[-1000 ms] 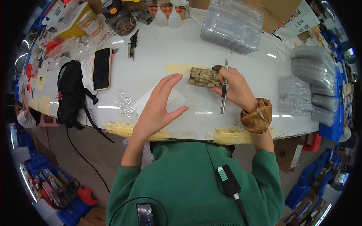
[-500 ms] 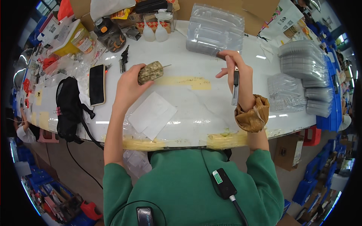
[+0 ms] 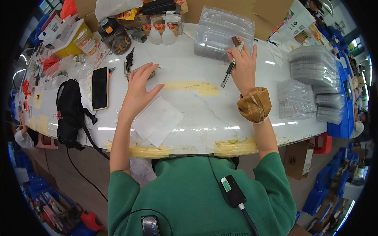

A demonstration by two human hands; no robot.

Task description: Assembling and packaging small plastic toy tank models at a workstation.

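Probably setting aside mottled block (image 3: 132, 73) toward desk's (image 3: 189, 114) left edge; left hand (image 3: 138, 87) spread, seemingly released. Right hand (image 3: 244, 67) grips cutter (image 3: 230, 69), brown piece (image 3: 236, 40); next likely needs piece steadied.

Left of centre, the left hand (image 3: 138, 88) covers most of a speckled block (image 3: 151, 74); whether the fingers touch it cannot be told. Right of centre, fingers of the right hand (image 3: 243, 70) partly hide a cutter (image 3: 228, 72) and the lower end of a brown piece (image 3: 235, 40) — its kind is unclear. Mid-frame, marks on yellow tape (image 3: 191, 86) are too small to read. The lower edge cuts off a green top (image 3: 197, 192) and a black device (image 3: 149, 225); the upper edge clips a white bag (image 3: 117, 7).
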